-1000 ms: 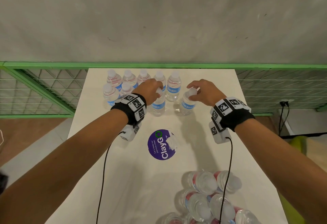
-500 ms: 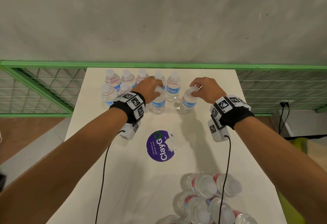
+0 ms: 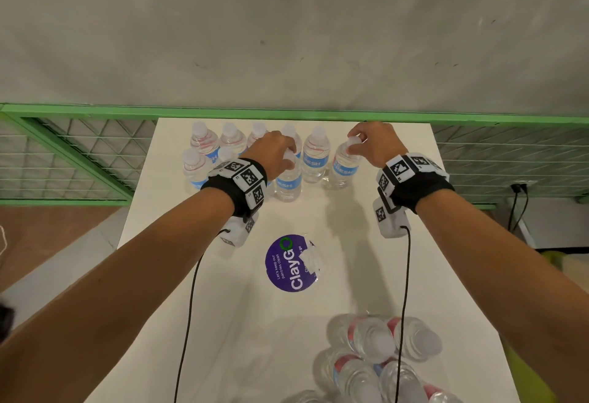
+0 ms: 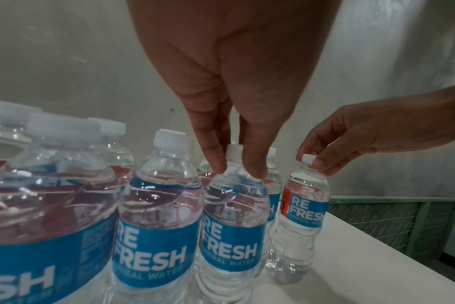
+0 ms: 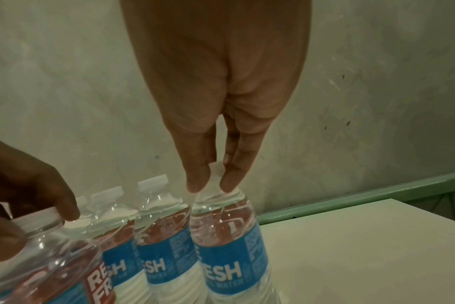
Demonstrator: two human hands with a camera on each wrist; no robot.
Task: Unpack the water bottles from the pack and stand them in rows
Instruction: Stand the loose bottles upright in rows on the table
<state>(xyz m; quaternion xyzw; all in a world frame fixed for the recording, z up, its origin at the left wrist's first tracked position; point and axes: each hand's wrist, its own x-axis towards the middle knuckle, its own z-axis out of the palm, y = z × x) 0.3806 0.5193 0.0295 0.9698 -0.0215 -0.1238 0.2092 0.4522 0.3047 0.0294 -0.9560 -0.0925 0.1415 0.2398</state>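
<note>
Left hand is pinched round the cap of a front-row bottle; right hand grips the cap of the back row's end bottle, seemingly standing on the bench. Remaining pack is nearer.

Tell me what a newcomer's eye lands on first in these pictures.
First, the two hands at the far end of the white table: the left hand and right hand each pinch a bottle by its cap among the upright bottles with blue labels. Next, the round purple sticker mid-table. Last, the pack of lying bottles at the near edge.
</note>
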